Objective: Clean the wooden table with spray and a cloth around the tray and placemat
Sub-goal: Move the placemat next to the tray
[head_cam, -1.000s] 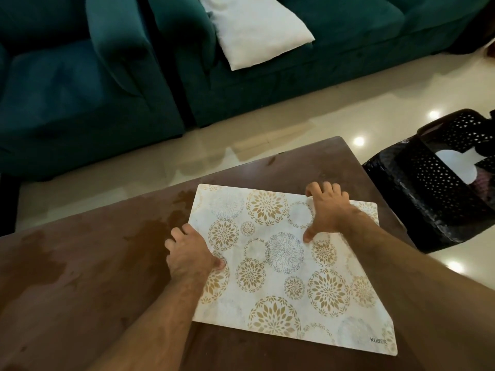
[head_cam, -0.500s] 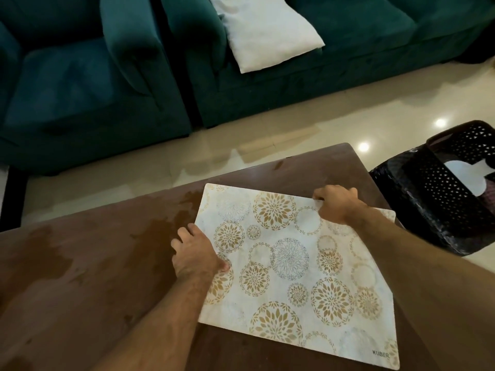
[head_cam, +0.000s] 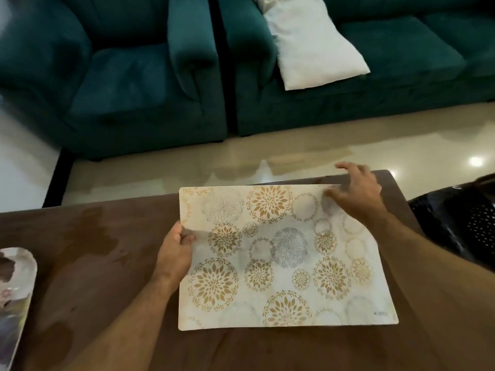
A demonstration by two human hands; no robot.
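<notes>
A cream placemat [head_cam: 281, 263] with gold and grey flower rings lies on the dark wooden table [head_cam: 93, 263], its far edge raised off the wood. My left hand [head_cam: 175, 253] pinches the mat's left edge, thumb on top. My right hand [head_cam: 353, 191] holds the far right corner, thumb on the mat and fingers spread beyond its edge. A printed tray [head_cam: 16, 295] shows at the table's left edge, partly cut off. Wet patches darken the wood to the left of the mat. No spray or cloth is in view.
A teal armchair [head_cam: 120, 84] and a teal sofa [head_cam: 375, 62] with a white cushion [head_cam: 313, 52] stand beyond the table across a glossy pale floor. A black perforated basket [head_cam: 460, 226] sits just off the table's right edge.
Both hands went from pressing on the mat to gripping its edges. The mat's far edge has lifted and it has turned squarer to me. The view swung left, bringing the tray in.
</notes>
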